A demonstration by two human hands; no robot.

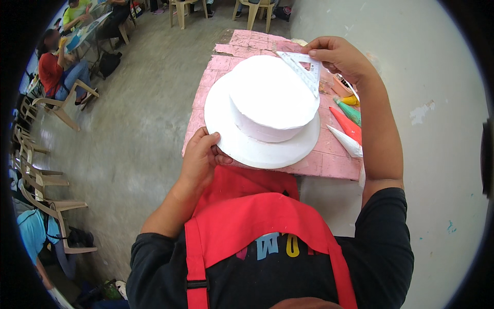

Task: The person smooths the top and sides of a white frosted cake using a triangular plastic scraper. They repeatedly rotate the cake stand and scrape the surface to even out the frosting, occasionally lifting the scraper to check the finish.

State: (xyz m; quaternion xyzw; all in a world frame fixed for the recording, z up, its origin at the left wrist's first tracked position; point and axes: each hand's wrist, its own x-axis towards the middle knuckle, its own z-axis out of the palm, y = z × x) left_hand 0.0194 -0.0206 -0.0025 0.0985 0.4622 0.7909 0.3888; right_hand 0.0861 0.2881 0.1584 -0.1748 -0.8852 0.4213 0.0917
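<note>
A round white cake [272, 92] with a smooth top stands on a wider round white board [231, 136]. My left hand [200, 152] grips the near left rim of that board, its thumb on top and the fingers curled beneath. At the far right of the cake, my right hand [334, 55] pinches a white triangular cake comb [307, 77] by one corner. The comb has a triangular cutout. It reaches over the cake's right edge; whether it touches the surface I cannot tell.
The board rests on a pink brick-patterned table [206, 95]. To its right lie white [346, 141], red [346, 122], green [348, 109] and yellow [351, 100] piping bags. A grey wall [437, 154] borders the right side. Left are plastic chairs [67, 110] and seated people.
</note>
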